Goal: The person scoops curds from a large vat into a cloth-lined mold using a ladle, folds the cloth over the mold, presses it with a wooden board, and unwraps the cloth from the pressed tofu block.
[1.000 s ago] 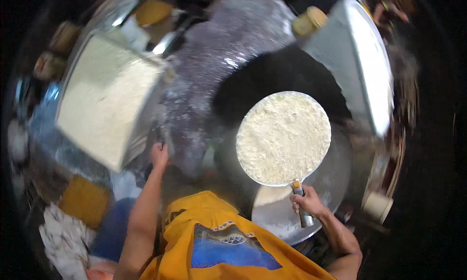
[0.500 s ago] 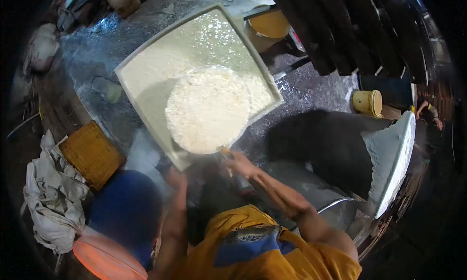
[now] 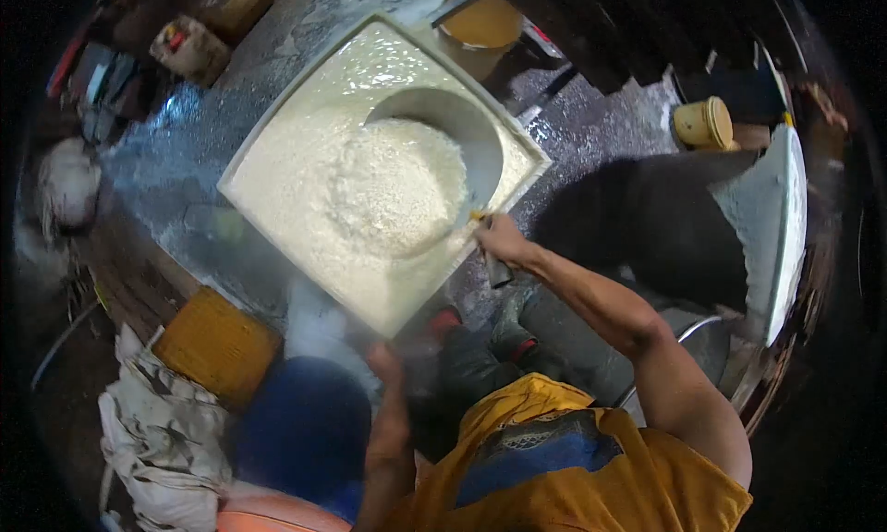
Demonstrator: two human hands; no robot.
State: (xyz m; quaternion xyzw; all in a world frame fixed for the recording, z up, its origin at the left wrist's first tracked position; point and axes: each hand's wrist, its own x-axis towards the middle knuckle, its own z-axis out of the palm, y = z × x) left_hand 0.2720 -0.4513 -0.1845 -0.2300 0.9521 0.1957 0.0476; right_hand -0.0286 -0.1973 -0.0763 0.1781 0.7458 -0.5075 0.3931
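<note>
My right hand (image 3: 506, 241) is closed around the handle of a large round scoop (image 3: 473, 137). The scoop is tilted inside a square pale tray (image 3: 294, 113), its grey inner wall showing at the upper right. A thick, lumpy white mixture (image 3: 393, 186) fills the scoop's lower part and runs over into the tray, where more pale wet liquid spreads to the sides. Close to the tray's bottom corner is my left hand (image 3: 386, 361). Its fingers are blurred, and I cannot tell whether they touch the tray.
A large dark drum (image 3: 637, 227) with a white-coated rim stands to the right. Beyond it is a yellow bucket (image 3: 704, 123). A blue barrel (image 3: 305, 430), a yellow-brown basket (image 3: 219, 345) and a crumpled white sack (image 3: 166, 440) are at lower left. Wet floor surrounds the tray.
The scoop, full and nearly level before, has tilted, and white mixture has run from it into the tray. My right hand has moved up and right with its handle.
</note>
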